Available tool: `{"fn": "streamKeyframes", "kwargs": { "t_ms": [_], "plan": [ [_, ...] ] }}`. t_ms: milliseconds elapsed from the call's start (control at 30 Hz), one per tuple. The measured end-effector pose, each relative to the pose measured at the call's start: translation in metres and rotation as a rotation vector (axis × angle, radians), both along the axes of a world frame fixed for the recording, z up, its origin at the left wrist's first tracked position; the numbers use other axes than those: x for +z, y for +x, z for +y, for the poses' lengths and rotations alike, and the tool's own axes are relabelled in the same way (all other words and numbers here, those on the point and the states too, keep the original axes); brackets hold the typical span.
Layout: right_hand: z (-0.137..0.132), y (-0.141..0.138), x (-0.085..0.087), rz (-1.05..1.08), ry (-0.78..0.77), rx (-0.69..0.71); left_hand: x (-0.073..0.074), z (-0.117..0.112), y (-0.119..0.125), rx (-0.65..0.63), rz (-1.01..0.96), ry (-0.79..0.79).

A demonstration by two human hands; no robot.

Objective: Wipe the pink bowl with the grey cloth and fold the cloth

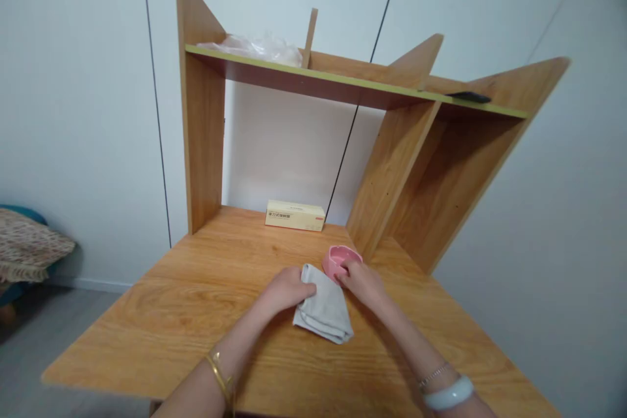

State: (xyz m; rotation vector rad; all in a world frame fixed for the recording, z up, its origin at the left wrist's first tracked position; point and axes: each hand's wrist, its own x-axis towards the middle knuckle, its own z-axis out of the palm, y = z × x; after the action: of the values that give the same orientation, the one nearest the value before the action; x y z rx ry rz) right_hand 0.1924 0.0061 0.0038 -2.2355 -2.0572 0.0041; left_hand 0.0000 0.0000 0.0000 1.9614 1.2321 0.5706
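My left hand (289, 289) grips the left edge of a folded light grey cloth (324, 310), thumb on top and the other fingers underneath, out of sight. The cloth is just over the desk; whether it touches the wood I cannot tell. To its right, my right hand (361, 279) is closed on the near rim of a pink bowl (337, 258), its fingertips at the inner side. The bowl stands upright on the desk, close to the shelf's upright panel.
A cream-coloured box (294, 216) lies at the back of the wooden desk (210, 300). Above it runs a shelf (313, 81) holding a clear plastic bag (259, 48) and a flat black thing (469, 97). A patterned fringed fabric (32, 241) covers a blue seat at far left.
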Motion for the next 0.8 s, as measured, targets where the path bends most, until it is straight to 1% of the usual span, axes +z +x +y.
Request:
{"fn": "streamKeyframes", "kwargs": {
  "t_ms": [133,200,300,333,367,433,467,500,533,600,633,700,733,800],
  "plan": [
    [-0.001,-0.004,0.001,-0.062,-0.022,-0.019,0.004,0.001,-0.060,0.093,-0.029,-0.067],
    [-0.002,-0.006,0.001,-0.075,-0.019,-0.017,0.003,0.005,-0.091,0.158,-0.037,-0.096],
    [-0.003,-0.007,0.001,-0.085,-0.019,-0.013,-0.004,0.012,-0.128,0.202,-0.022,-0.139],
    [-0.003,-0.007,0.001,-0.086,-0.021,-0.013,-0.007,0.013,-0.137,0.293,0.018,-0.107],
    [-0.003,-0.007,0.001,-0.088,-0.022,-0.012,-0.010,0.013,-0.143,0.430,0.061,-0.032],
    [-0.004,-0.006,0.001,-0.094,-0.017,-0.009,-0.016,0.009,-0.148,0.667,0.139,0.173],
    [-0.005,-0.006,0.001,-0.099,-0.012,-0.008,-0.019,0.005,-0.146,0.735,0.155,0.282],
    [-0.005,-0.007,0.000,-0.105,-0.008,-0.006,-0.023,0.000,-0.143,0.745,0.150,0.373],
    [-0.004,-0.008,0.000,-0.110,-0.003,-0.006,-0.027,-0.006,-0.138,0.702,0.119,0.460],
    [-0.003,-0.014,0.001,-0.112,0.012,0.006,-0.035,-0.018,-0.125,0.525,0.082,0.538],
    [-0.002,-0.019,0.002,-0.109,0.025,0.022,-0.040,-0.023,-0.118,0.447,0.074,0.558],
    [0.003,-0.034,0.006,-0.096,0.054,0.075,-0.049,-0.030,-0.105,0.342,0.079,0.571],
    [0.006,-0.043,0.009,-0.089,0.065,0.110,-0.053,-0.032,-0.100,0.306,0.094,0.563],
    [0.013,-0.066,0.014,-0.076,0.075,0.191,-0.058,-0.035,-0.093,0.274,0.139,0.527]
  ]
}}
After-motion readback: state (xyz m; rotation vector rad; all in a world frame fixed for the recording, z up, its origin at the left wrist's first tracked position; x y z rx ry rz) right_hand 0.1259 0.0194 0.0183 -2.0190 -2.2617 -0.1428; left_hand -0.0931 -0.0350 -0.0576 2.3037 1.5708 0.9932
